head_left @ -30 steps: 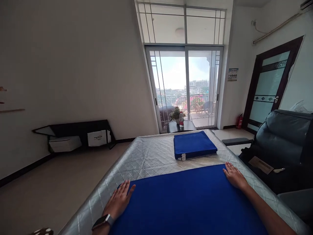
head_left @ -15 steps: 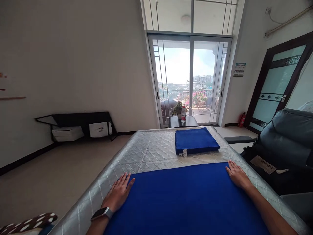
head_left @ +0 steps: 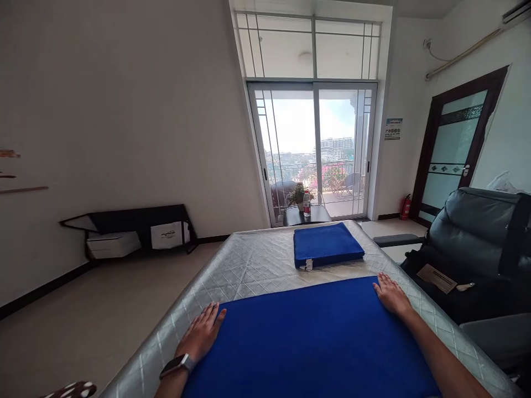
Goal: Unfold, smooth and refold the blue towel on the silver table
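Observation:
A flat sheet of blue cloth (head_left: 315,337) is spread over the near part of a silvery quilted mattress (head_left: 253,265). My left hand (head_left: 202,331) lies flat on the far left corner of the cloth, fingers stretched out and thumb apart, with a watch on the wrist. At the far right corner my right hand (head_left: 392,294) rests flat on the cloth's edge, fingers straight. Beyond the cloth, a folded blue cloth bundle (head_left: 327,243) with a white tag sits on the mattress, touched by neither hand.
A black leather armchair (head_left: 477,237) stands close on the right. Behind the mattress is a small black table (head_left: 317,214) with a plant (head_left: 299,194) and a bottle (head_left: 307,204). A low black rack (head_left: 141,218) holding white boxes stands by the left wall. A polka-dot cloth (head_left: 74,389) shows at lower left.
The camera view has tilted up and shifted slightly, so the room sits lower in the picture. Both hands stay flat on the cloth's corners, and the cloth looks unchanged.

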`<action>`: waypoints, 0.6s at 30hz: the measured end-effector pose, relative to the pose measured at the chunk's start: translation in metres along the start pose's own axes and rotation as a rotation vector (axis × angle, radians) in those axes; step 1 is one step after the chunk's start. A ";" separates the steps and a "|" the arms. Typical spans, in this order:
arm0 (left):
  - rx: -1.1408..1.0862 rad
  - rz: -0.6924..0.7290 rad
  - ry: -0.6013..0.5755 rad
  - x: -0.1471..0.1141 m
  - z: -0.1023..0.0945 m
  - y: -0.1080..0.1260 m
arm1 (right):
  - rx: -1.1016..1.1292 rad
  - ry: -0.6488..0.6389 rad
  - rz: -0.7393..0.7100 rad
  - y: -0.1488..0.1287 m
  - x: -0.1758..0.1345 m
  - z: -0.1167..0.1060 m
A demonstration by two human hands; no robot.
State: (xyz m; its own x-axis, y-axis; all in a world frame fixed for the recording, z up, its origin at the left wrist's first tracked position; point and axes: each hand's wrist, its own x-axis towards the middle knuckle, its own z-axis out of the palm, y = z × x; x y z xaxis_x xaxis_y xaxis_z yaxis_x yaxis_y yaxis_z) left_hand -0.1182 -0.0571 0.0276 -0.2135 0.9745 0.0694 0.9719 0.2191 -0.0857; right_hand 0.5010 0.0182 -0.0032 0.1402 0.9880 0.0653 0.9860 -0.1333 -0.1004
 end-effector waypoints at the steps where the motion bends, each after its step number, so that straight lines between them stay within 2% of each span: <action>1: 0.006 -0.001 -0.019 -0.001 -0.002 0.001 | -0.002 0.008 -0.001 0.000 0.000 0.000; 3: 0.008 -0.002 -0.050 -0.003 -0.005 0.003 | -0.009 0.028 -0.010 0.000 -0.001 0.001; 11: 0.029 -0.017 0.024 -0.006 -0.007 0.007 | -0.025 0.081 -0.036 -0.001 -0.005 0.001; 15: 0.027 0.007 0.032 -0.008 -0.013 0.009 | -0.001 0.106 -0.083 -0.003 -0.010 -0.008; 18: -0.070 0.074 0.058 -0.012 -0.025 0.024 | 0.017 0.161 -0.143 -0.012 -0.016 -0.020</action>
State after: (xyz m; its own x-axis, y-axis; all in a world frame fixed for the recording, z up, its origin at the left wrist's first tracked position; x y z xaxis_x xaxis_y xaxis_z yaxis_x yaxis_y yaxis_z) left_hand -0.0900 -0.0646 0.0499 -0.1366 0.9830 0.1227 0.9898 0.1405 -0.0233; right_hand 0.4885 0.0023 0.0168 0.0129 0.9711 0.2381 0.9954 0.0102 -0.0955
